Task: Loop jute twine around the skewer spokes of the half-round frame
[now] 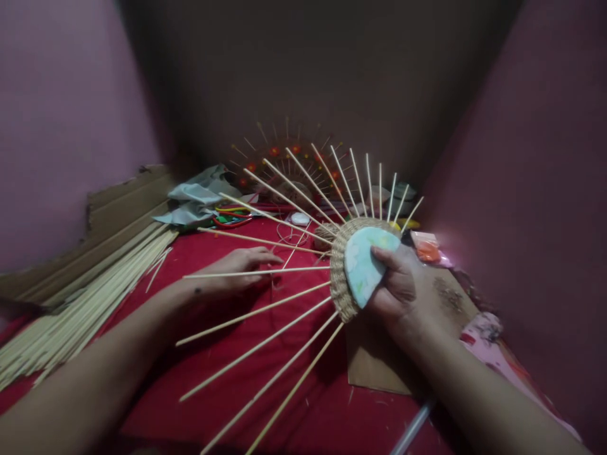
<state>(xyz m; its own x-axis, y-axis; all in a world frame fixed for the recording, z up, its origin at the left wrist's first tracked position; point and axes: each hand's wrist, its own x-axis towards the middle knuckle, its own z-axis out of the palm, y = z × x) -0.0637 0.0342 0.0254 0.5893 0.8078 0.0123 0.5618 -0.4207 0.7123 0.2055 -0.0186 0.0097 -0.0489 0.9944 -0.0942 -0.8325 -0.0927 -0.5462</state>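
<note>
My right hand [398, 291] grips a half-round woven fan frame [340, 287], thumb on its pale blue-green half-disc face [367, 265] and the other fingers behind. Thin wooden sticks [256, 275] radiate from the woven twine edge to the left and upward. My left hand [241, 265] reaches in behind the sticks at the left, fingers stretched out and a little apart. Its fingertips are close to a thin strand on the red cloth; whether they touch it I cannot tell. A ball of twine [325, 235] lies partly hidden behind the frame.
A bundle of pale sticks [90, 303] lies at the left beside cardboard [128, 199]. A red cloth [284, 379] covers the work surface. A decorated frame with spokes [289, 151] stands at the back. A brown board [374, 360] lies under my right hand, near an orange packet [427, 248].
</note>
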